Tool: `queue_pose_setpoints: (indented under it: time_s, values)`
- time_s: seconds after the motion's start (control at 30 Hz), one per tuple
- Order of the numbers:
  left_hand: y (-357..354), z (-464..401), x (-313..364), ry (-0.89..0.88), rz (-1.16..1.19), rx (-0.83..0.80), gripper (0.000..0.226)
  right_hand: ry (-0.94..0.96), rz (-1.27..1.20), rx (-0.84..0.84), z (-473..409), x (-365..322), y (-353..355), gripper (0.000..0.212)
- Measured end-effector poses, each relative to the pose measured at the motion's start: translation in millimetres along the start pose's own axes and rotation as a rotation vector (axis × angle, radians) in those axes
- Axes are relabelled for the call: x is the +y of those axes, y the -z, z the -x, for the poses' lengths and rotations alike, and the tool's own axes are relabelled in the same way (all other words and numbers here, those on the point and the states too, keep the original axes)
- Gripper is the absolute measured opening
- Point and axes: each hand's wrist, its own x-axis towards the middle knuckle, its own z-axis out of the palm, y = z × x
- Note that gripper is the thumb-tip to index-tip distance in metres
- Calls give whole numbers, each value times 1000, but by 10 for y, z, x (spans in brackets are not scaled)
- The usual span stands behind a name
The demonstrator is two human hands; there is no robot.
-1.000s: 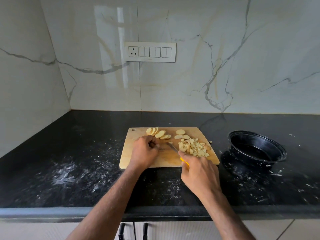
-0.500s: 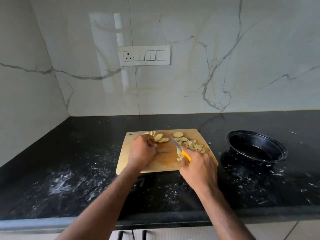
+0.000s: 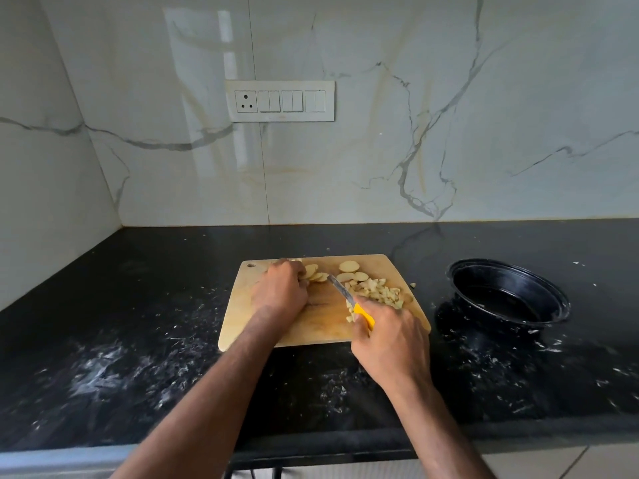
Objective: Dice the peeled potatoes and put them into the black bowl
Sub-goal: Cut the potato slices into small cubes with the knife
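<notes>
A: Nearest the camera, what is the right hand (image 3: pixel 387 337) doing?

B: Its fingers are curled round the yellow handle of a knife (image 3: pixel 349 300). The blade runs up toward eleven o'clock from that hand, over the wooden cutting board (image 3: pixel 311 326).

A: And the diced potato?

B: The heap of diced potato pieces (image 3: pixel 377 292) lies on the board just beyond the right hand, at about twelve o'clock from its knuckles, beside the blade on its right. A few pieces sit against the handle.

A: The left hand (image 3: pixel 280 288)?

B: Knuckles up, fingers curled down onto the potato slices (image 3: pixel 316 274) at the board's far left. The slices fan out from its fingertips toward three o'clock. Whether it pinches them or only presses, I cannot tell.

A: Anything farther?

B: Two round slices (image 3: pixel 351 269) lie near the board's far edge. The black bowl (image 3: pixel 508 293) stands on the table (image 3: pixel 138 340) at three o'clock from the board, well apart from both hands. On the wall behind is a switch panel (image 3: pixel 280 101).
</notes>
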Motion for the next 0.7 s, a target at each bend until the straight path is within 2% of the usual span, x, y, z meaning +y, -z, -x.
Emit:
queue_pose_setpoints:
  time_s: [0.23,0.53,0.7]
  values:
    - [3,-4,5,-67,-24,17,36,16,-1,6,1,3,-2,41]
    - [24,-47,44,-149,-165,-13,25,12,-31,-4,-10,3,-12,41]
    - [69,-29,10,-172,-173,65,28,8,-44,0,-1,8,0,41]
